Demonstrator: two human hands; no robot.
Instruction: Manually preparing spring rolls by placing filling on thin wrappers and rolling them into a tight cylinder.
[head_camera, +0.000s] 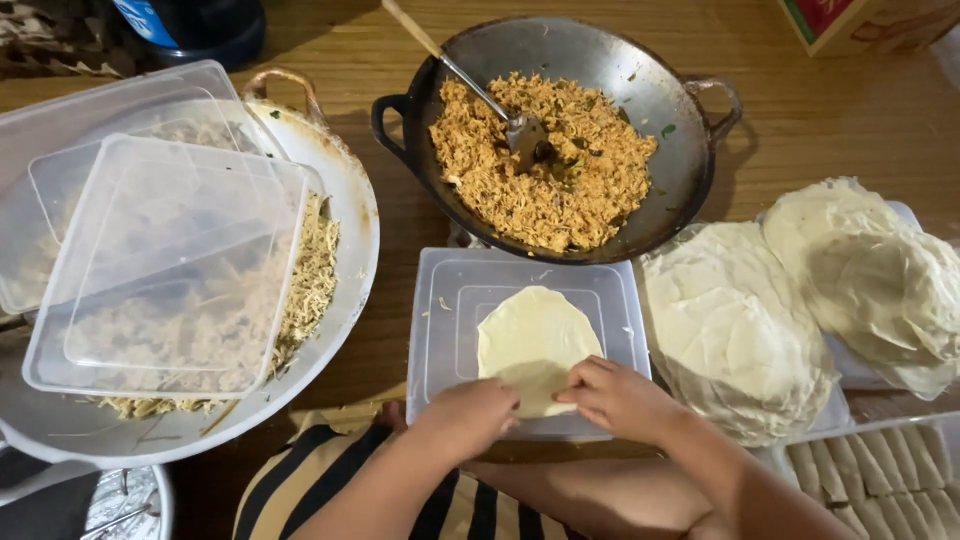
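Item: round pale wrapper sheet (535, 340), lying flat on an upturned clear plastic lid (440, 330) at the near middle of the wooden table (800, 130).

Hands: left hand (468, 418) and right hand (620, 398) both rest on the near edge of the wrapper sheet, fingers curled down and pinching that edge, which looks lifted and turned slightly inward. No filling shows on the sheet.

Surroundings: dark wok (660, 100) just beyond the lid, holding shredded orange-brown filling (545, 165) with a metal spatula (500, 110) standing in it. Two stacks of spare wrappers (735, 330) to the right, touching the lid's side. Finished pale rolls (870, 485) in a tray at the near right corner. To the left, a large light pan (355, 215) of pale shredded strands, covered by two clear plastic containers (170, 265).

Handling notes, as judgement: the sheet looks thin and apt to tear, so an even, light hold with both hands at matching points on the edge suits it. The fold is best kept straight and the sheet kept centred on the lid, away from its raised rim. Dry fingers help avoid sticking.
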